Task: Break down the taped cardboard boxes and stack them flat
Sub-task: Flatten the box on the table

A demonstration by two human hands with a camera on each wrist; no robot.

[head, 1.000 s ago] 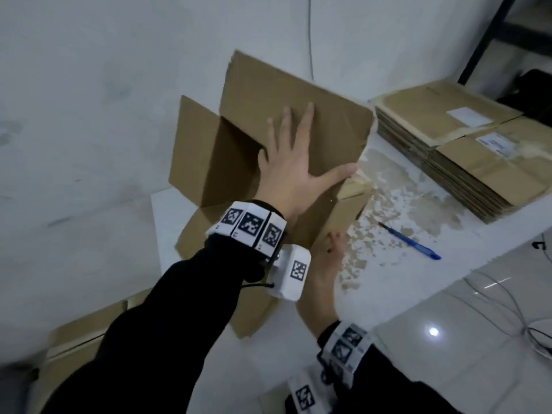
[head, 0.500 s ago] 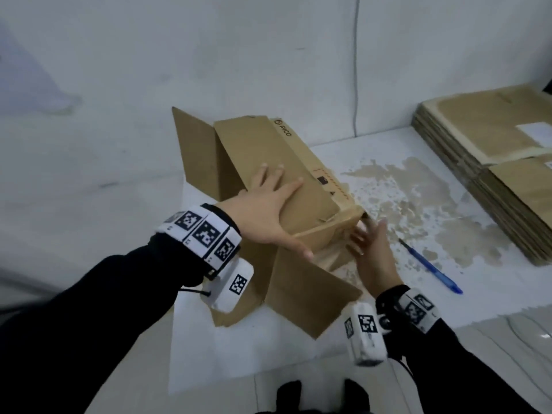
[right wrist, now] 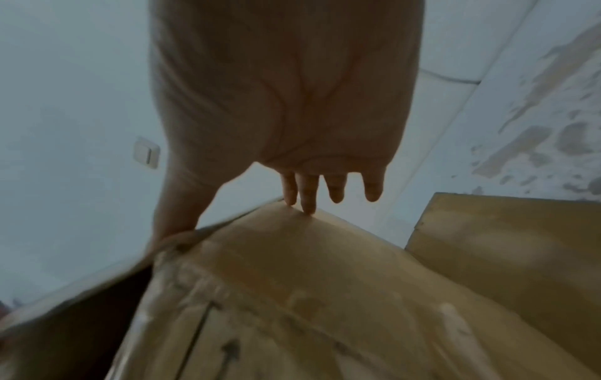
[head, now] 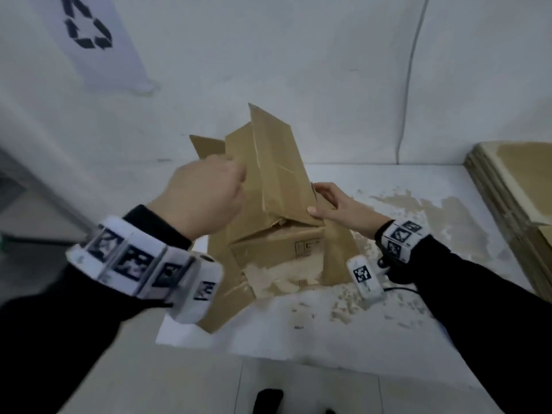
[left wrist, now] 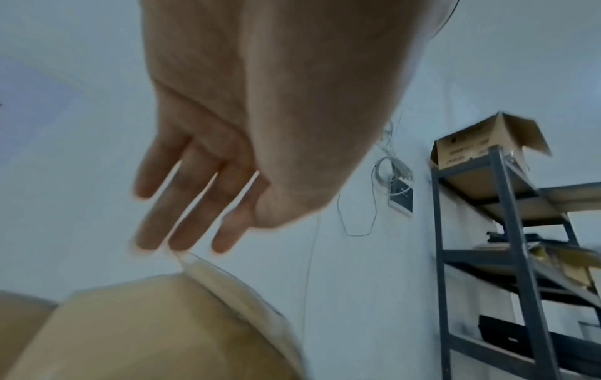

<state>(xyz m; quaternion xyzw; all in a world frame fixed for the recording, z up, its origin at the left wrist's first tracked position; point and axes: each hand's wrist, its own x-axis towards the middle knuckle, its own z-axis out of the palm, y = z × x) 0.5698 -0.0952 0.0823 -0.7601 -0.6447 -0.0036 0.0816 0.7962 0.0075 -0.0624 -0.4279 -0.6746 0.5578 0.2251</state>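
A brown cardboard box [head: 277, 249], half collapsed, sits on the white table [head: 298, 339] in the head view. One long flap [head: 280, 174] stands up from it, tilted left. My left hand [head: 227, 180] is raised at the flap's left side. The left wrist view shows its fingers [left wrist: 182, 205] straight, with the tips at the flap's upper edge [left wrist: 201, 264]. My right hand [head: 316, 198] holds the flap's right edge, thumb on the front and fingers at the edge. In the right wrist view its fingertips [right wrist: 305, 205] touch the box's ridge [right wrist: 292, 257].
A stack of flattened cardboard [head: 519, 198] lies at the table's right end. The table top is scuffed brown beside the box. A wall with a recycling sign [head: 89, 31] and a hanging cable [head: 409, 85] stands behind. The left wrist view shows a metal shelf [left wrist: 507, 231].
The box has been turned and one flap now stands up. My left hand has lifted off the top panel. My right hand has moved up onto the flap's edge.
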